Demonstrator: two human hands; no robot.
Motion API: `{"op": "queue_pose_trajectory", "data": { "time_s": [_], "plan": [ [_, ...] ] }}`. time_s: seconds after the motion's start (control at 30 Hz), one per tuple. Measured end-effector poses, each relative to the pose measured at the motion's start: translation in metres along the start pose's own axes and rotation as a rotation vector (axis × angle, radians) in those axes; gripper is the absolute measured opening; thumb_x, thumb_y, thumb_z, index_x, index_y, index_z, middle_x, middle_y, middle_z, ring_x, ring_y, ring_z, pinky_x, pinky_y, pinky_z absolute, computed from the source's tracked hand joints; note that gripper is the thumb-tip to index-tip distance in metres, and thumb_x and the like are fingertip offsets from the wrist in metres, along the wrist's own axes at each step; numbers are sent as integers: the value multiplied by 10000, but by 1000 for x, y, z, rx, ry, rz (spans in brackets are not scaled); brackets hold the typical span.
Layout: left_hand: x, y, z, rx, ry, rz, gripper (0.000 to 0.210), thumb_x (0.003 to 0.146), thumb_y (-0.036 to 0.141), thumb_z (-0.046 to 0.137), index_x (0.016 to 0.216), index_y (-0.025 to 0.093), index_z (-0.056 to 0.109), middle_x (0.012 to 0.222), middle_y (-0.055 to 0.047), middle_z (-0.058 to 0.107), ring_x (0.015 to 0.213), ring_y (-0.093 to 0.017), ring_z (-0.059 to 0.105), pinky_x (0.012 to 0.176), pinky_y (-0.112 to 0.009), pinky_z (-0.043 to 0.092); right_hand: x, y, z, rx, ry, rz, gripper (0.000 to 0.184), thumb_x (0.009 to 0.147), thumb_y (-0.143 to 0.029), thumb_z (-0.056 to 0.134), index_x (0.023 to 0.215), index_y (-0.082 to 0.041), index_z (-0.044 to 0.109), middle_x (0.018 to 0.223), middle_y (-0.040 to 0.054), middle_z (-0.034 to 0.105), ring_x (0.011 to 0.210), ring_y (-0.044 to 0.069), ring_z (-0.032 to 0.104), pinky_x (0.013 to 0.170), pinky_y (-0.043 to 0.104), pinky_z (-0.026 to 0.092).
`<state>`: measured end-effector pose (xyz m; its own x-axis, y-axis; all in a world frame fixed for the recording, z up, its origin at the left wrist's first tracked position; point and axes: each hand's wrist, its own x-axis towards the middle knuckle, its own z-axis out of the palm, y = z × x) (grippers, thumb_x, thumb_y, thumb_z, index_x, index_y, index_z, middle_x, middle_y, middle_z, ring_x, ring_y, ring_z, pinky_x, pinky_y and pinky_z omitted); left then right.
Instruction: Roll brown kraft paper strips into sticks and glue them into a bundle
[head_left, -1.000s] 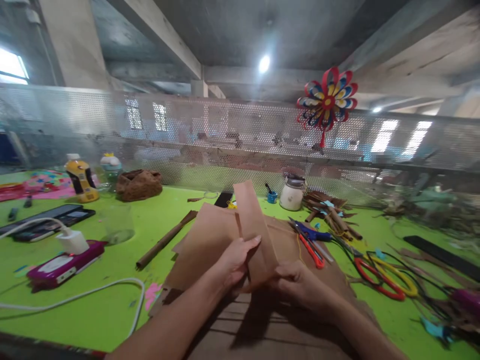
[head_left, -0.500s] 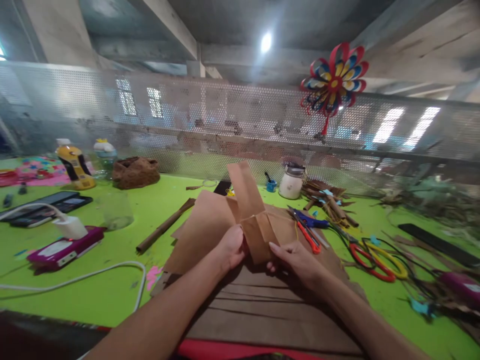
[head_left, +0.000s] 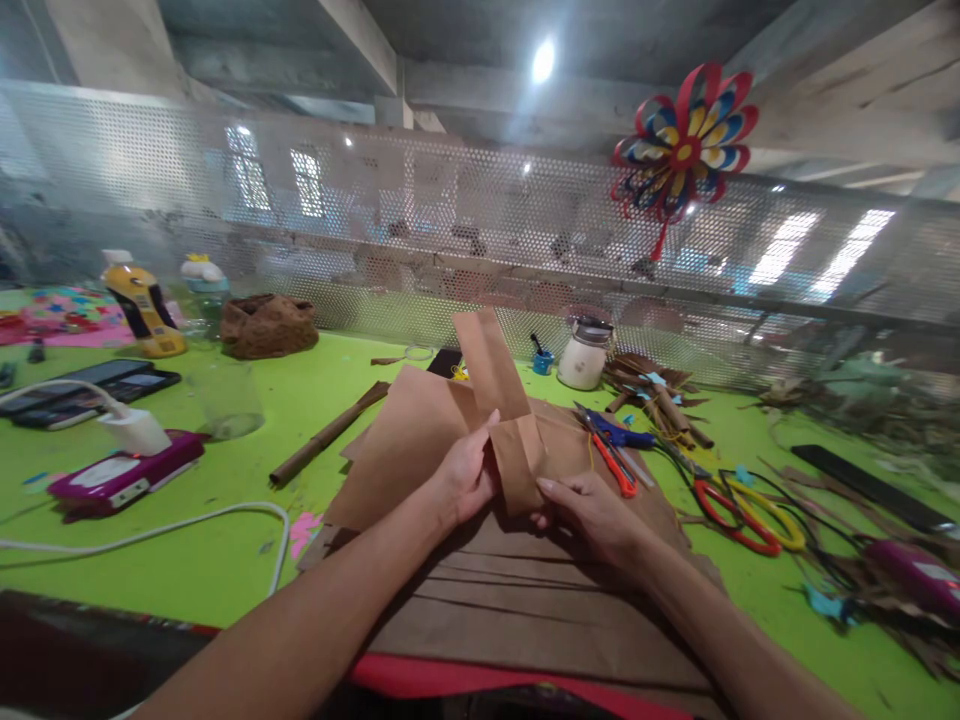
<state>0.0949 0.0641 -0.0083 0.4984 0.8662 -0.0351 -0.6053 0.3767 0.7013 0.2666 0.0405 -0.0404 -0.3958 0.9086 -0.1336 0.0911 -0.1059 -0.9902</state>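
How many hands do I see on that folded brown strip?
2: the left hand at the left edge of the folded brown strip, the right hand at its lower right edge. Some fingers are hidden.

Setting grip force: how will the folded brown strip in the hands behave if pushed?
Probably light: the brown strip looks thin, like paper or card. It likely bends under a push: it is folded over between the left hand and right hand. Perhaps mildly stiff: its far end runs straight.
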Motion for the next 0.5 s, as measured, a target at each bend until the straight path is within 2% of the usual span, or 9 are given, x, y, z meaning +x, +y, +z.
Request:
{"op": "queue_pose_trajectory", "data": {
  "time_s": [0.2,0.37,0.5],
  "plan": [
    [-4,3,5,-47,-15,28,584,790,554,391,1050,61,564,913,-172,654,866,-252,612,794,-371,455,0,-1,0,-34,18,-5,470,736,-523,516,598,-90,640,562,69,603,464,81,463,420,191,288],
    [-2,-3,2,49,58,-23,462,793,430,487,1052,54,558,899,-168,658,823,-238,620,771,-363,471,0,-1,0,-37,19,20,415,727,-482,542,584,-100,620,519,30,560,425,66,425,409,195,275],
    [2,-6,-2,86,92,-3,374,811,331,490,1048,49,557,895,-171,659,791,-234,626,768,-376,472,0,1,-3,-66,19,1,386,732,-461,551,613,-102,631,567,31,569,483,76,463,457,205,318]
  ]
}}
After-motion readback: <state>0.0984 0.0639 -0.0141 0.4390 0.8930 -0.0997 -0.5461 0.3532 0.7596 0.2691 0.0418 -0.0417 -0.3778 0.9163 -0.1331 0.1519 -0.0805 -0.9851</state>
